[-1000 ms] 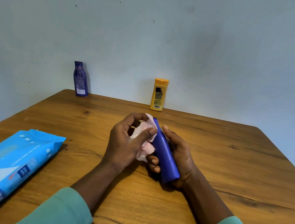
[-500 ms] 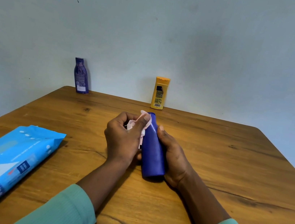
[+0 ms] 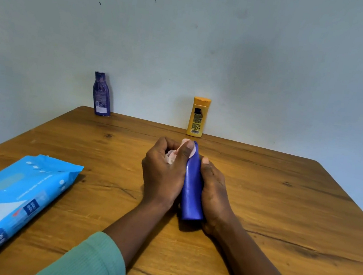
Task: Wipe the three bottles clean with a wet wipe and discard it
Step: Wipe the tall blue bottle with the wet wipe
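A blue bottle [image 3: 191,194] lies lengthwise between both hands over the middle of the wooden table [image 3: 282,209]. My right hand [image 3: 214,193] grips its right side from below. My left hand [image 3: 163,174] holds a crumpled pale pink wet wipe [image 3: 183,151] and presses it with the thumb against the bottle's far end. A purple bottle [image 3: 101,94] stands upright at the far left edge by the wall. Near the far middle an upright yellow bottle [image 3: 198,117] shows its orange cap.
A light blue pack of wet wipes [image 3: 6,201] lies flat at the near left of the table. A pale wall runs right behind the table's far edge. No bin is in view.
The blue bottle has turned from slanting to pointing almost straight away from me. My left hand has slid the wipe along it toward the far tip.
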A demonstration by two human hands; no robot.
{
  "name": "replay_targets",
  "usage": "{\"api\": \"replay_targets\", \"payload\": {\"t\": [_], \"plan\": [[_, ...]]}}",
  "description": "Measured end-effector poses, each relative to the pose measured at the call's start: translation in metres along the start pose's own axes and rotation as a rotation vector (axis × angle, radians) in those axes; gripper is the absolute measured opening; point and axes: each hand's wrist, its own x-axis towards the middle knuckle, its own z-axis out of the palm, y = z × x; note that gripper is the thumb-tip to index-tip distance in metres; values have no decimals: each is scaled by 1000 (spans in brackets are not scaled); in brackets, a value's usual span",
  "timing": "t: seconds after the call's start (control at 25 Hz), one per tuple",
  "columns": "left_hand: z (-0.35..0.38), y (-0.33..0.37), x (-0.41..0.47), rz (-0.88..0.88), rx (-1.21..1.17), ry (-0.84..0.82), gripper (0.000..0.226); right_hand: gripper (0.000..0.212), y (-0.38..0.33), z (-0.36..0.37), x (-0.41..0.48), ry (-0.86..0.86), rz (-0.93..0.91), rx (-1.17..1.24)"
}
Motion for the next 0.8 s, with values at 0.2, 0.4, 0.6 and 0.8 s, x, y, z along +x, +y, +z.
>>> {"api": "replay_targets", "payload": {"t": [0.2,0.4,0.6,0.8], "plan": [[-10,-2,13,-60,-106,-42,27,38,-3,-1,-2,-41,62,-98],[-9,7,-7,-22,-147,-212,21,47,-5,-9,0,-15,122,-5],[-12,3,11,-106,-162,-103,13,74,-5,-6,2,-80,141,-44],[-8,6,-14,88,-37,-312,17,72,-5,-17,10,-41,123,207]]}}
